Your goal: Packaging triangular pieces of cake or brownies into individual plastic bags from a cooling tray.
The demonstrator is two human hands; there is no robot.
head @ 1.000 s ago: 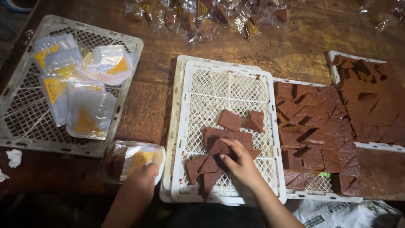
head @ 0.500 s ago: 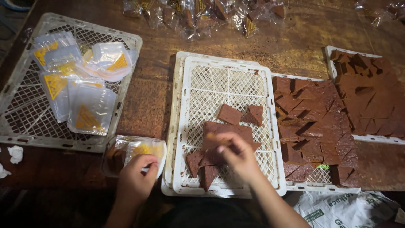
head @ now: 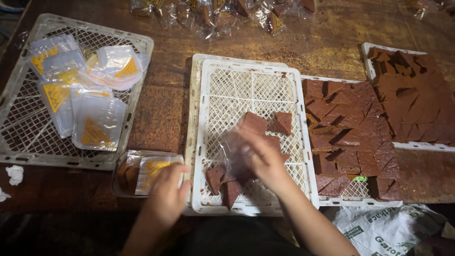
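Wooden counter point(head: 332, 38), seen from above, w/ four white lattice trays across it. Far-left tray point(head: 14, 118) holds loose clear pouches point(head: 97, 123) w/ yellow triangle prints. Two trays at right point(head: 353, 128) are packed tight w/ brown triangular cake slices. Center tray point(head: 246, 80) is mostly bare mesh, w/ a small cluster of slices point(head: 279, 122) near its front half. Wrapped pieces point(head: 213, 12) are heaped along the counter's far edge.

My right hand point(head: 258, 156) is over that cluster, blurred, fingers curled together around what looks like a thin clear pouch; whether a slice sits inside it I can't tell. My left hand point(head: 166, 194) rests at the center tray's front-left corner, fingers closed on the edge of a small clear container point(head: 142, 173) w/ a yellow-print pouch on top.

By the look of it, this is the bagging step: one slice going into one pouch. Next move likely needs the pouch mouth held wide and a slice slid in point-first, w/o crumbling it.
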